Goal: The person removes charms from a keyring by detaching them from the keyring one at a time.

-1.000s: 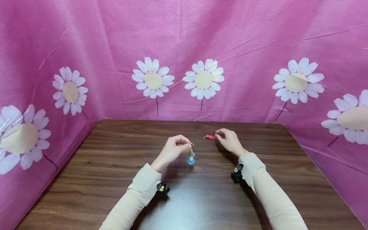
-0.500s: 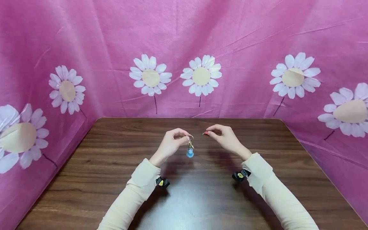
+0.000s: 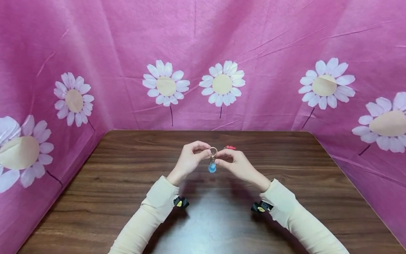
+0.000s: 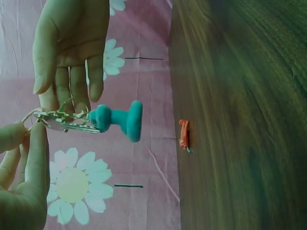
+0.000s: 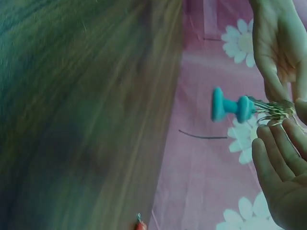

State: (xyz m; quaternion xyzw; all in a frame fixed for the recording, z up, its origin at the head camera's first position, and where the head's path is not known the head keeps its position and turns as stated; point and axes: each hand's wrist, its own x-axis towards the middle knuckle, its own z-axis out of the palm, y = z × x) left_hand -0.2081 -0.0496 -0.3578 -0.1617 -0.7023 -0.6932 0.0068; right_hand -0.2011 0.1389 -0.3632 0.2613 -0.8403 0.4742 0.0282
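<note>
In the head view my left hand [image 3: 189, 158] pinches a gold key ring [image 3: 213, 151] between thumb and fingers, above the table. Metal keys [image 4: 72, 125] hang from the ring, together with a teal, spool-shaped pendant [image 3: 211, 167] that has a wide disc at its lower end. My right hand [image 3: 239, 164] is at the ring's right side; its fingertips are right at the keys. In the right wrist view the long fingers of this hand [image 5: 285, 175] lie nearly straight beneath the bunch. A small red charm [image 3: 229, 147] with a metal clasp lies on the table behind the right hand.
The dark wood table [image 3: 127, 197] has rounded far corners. Pink cloth [image 3: 266, 38] with large white daisies stands around its back and sides. Each sleeve cuff carries a small black camera [image 3: 180, 202].
My right hand has moved left, from beside the red charm to the keys. The charm stays at about the same place. The left hand keeps hold of the ring, hardly moving.
</note>
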